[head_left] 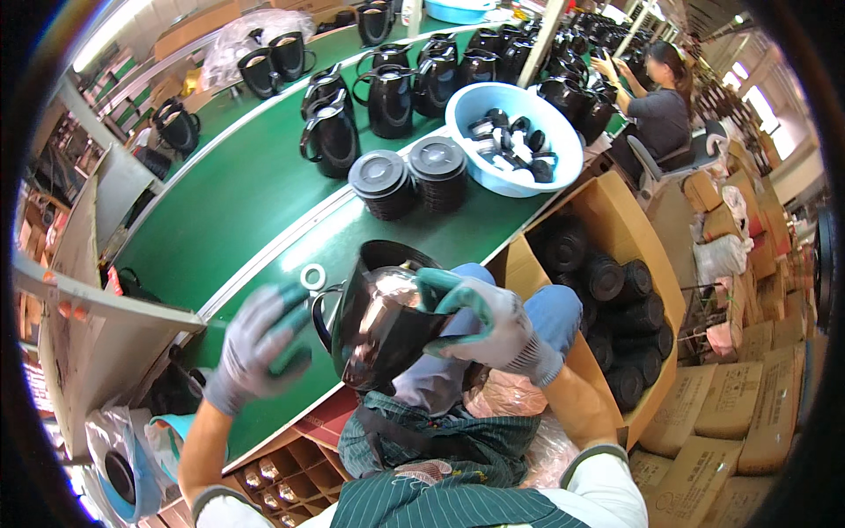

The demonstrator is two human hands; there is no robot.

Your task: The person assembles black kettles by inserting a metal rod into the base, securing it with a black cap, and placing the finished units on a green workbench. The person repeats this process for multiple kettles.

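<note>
A glossy black jug (407, 333) with a side handle is tilted over my lap, its open end showing a shiny silvery liner (392, 289) inside. My right hand (493, 324), in a grey glove with green fingertips, grips the jug at its right rim. To the left of the handle, my left hand (262, 345) is in the air in the same kind of glove, slightly blurred. Its fingers are spread and it holds nothing. A small white ring (312, 277) lies on the green tabletop (255, 238) just beyond the left hand.
Stacked black lids (381, 176) and a blue basin (466, 167) of small black and white parts stand ahead, with several black jugs (390, 104) behind. At right, a carton (664, 273) holds black cylindrical parts. A divided box (299, 458) with silvery liners sits low left. Another person (658, 119) sits far right.
</note>
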